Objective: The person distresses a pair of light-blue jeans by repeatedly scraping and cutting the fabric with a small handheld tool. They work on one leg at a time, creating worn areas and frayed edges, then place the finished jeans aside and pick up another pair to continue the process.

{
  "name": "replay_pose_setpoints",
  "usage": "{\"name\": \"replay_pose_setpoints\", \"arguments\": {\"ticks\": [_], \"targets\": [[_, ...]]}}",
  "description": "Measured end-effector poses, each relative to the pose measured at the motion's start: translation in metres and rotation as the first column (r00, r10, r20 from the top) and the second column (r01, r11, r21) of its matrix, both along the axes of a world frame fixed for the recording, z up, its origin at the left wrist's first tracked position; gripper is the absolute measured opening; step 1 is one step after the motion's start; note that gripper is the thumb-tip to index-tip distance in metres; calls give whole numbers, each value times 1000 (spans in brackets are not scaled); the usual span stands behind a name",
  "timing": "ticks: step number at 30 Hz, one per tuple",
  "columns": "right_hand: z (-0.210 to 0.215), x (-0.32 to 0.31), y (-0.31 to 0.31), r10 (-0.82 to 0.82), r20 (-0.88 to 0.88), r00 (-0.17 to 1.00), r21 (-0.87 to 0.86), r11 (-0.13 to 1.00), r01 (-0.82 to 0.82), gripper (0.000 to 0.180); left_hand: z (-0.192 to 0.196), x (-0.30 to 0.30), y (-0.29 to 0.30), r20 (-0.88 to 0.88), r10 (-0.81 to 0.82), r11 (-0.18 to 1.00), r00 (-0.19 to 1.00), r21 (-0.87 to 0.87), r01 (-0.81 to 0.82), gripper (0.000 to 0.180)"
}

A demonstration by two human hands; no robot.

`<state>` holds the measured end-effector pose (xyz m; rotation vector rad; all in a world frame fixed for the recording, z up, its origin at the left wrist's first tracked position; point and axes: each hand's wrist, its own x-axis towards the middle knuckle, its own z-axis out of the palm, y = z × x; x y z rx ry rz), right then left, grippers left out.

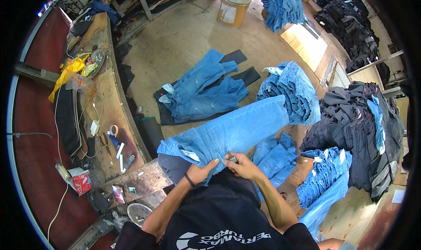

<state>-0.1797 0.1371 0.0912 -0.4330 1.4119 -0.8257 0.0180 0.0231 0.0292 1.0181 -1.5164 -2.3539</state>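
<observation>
A pair of light blue jeans (245, 125) lies stretched in front of me, its waist end toward the left over a dark rounded support (173, 166). My left hand (201, 171), with a dark band at the wrist, pinches the near edge of the jeans, thumb on top and the other fingers partly hidden. Close beside it, my right hand (242, 166) is closed around a small greyish-green object (232, 159), held against the denim. Its kind is too small to make out. Whitish marks show on the fabric between my hands.
Folded jeans (291, 94) are stacked beyond the leg end. More jeans (206, 90) lie on the floor ahead. At right are a blue jeans pile (326, 173) and a dark garment heap (351, 123). A wooden bench (112, 105) with cables and tools runs along the left.
</observation>
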Motion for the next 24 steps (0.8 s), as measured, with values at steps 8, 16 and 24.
{"name": "replay_pose_setpoints", "arguments": {"ticks": [8, 16, 24], "targets": [[-5, -3, -6, 46, -17, 999, -91, 995, -48, 24, 1, 1, -3, -5, -28, 998, 1000, -57, 28, 48], [-9, -1, -5, 70, -68, 995, -186, 979, -81, 22, -5, -1, -2, 36, -48, 999, 998, -25, 48, 46], [0, 4, -1, -87, 106, 991, 27, 996, 84, 23, -8, 5, 6, -12, 43, 999, 999, -7, -43, 57]]}}
